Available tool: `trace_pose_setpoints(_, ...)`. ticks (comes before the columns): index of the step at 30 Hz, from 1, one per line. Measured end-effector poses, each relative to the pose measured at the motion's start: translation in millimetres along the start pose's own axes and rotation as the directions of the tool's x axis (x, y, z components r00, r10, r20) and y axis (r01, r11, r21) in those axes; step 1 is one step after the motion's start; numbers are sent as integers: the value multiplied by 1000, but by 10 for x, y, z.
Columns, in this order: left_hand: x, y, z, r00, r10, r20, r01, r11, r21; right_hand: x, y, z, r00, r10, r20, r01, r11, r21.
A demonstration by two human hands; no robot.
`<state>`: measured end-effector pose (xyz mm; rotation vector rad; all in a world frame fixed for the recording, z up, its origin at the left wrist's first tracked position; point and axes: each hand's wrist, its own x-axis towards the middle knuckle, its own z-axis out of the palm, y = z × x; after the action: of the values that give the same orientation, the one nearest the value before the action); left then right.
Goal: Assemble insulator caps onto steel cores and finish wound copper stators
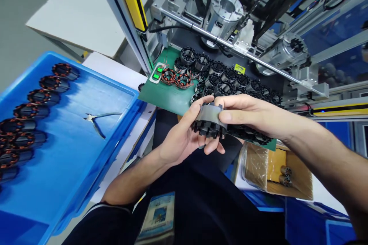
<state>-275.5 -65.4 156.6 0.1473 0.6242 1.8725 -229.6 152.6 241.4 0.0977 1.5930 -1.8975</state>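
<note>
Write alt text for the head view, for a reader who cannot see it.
Both hands, left hand and right hand, hold a black toothed ring over a green mat crowded with similar rings. A blue tray at left holds a row of copper-wound rings and pliers.

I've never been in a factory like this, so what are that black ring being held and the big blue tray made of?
The black ring, held by both hands, looks like matte moulded plastic, dull and toothed, around a grey band, possibly metal. The blue tray seems to be glossy plastic, with soft reflections and rounded rims.
</note>
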Motion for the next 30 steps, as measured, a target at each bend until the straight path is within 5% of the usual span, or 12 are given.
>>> trace_pose_setpoints(6,27,95,-78,998,-28,48,26,999,46,130,-133,-39,999,-19,40,20,1000,-12)
trace_pose_setpoints(8,89,132,-224,998,-26,58,17,989,147,176,-207,-82,997,-73,-41,69,994,-85)
trace_pose_setpoints(10,180,177,-482,994,108,-24,-89,913,397,201,-285,-147,982,-113,-153,87,981,-171)
trace_pose_setpoints(12,297,230,-830,893,427,-140,-178,623,762,197,-366,-212,964,-129,-234,79,974,-212)
trace_pose_setpoints(13,361,257,-1017,791,593,-153,-125,401,908,187,-408,-237,958,-127,-258,72,975,-212)
trace_pose_setpoints(15,487,301,-1357,653,745,-137,0,180,984,164,-494,-269,950,-114,-292,50,975,-216)
trace_pose_setpoints(18,631,312,-1679,587,803,-104,83,68,994,166,-636,-336,915,-167,-368,38,942,-332)
trace_pose_setpoints(21,705,257,-1788,534,845,-19,115,-50,992,255,-821,-580,824,-332,-459,64,859,-508)
trace_pose_setpoints(24,733,196,-1826,467,881,80,124,-154,980,453,-1083,-1073,658,-577,-484,55,678,-733)
trace_pose_setpoints(27,737,169,-1865,416,892,177,125,-248,961,754,-1351,-1656,519,-749,-411,-96,427,-899)
trace_pose_setpoints(30,735,165,-1900,381,889,254,131,-324,937,1084,-1508,-2101,527,-755,-390,-297,267,-917)
